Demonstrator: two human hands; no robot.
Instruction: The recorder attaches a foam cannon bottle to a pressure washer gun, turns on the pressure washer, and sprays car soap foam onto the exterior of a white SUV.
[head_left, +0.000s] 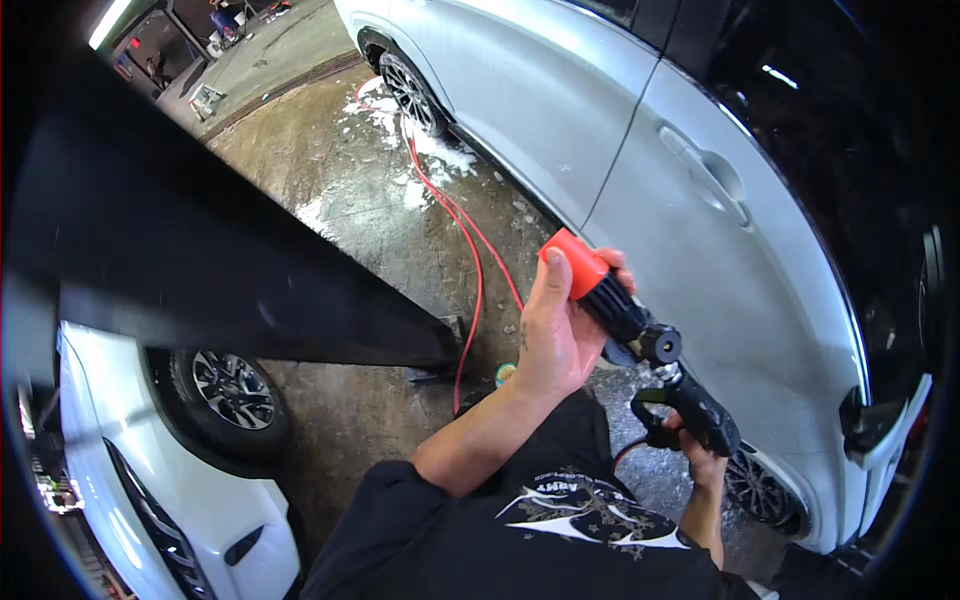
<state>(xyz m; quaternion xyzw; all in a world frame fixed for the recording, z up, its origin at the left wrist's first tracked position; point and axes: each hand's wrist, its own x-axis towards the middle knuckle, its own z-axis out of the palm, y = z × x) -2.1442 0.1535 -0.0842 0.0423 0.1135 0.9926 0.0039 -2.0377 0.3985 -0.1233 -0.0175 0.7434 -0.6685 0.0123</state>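
My left hand (559, 330) is wrapped around the front of a foam cannon, its thumb on the red nozzle (574, 262). Behind the nozzle come a ribbed black collar (611, 304) and a round black knob (664, 343). The cannon joins a black pressure-washer spray gun (701, 409) with a looped trigger guard. My right hand (697, 450) grips the rear of the gun, partly hidden by it. Any bottle under the cannon is mostly hidden by my left hand. Alongside stands a silver-white car, its door panel (697, 285) close beyond the tool.
Red hose (478, 277) runs over the wet floor to the car's wheel (411, 94), where white foam (450, 161) lies. A dark post (300, 277) stands at left. Another white vehicle (247, 510) is below it. A small step stool (204, 101) stands farther off.
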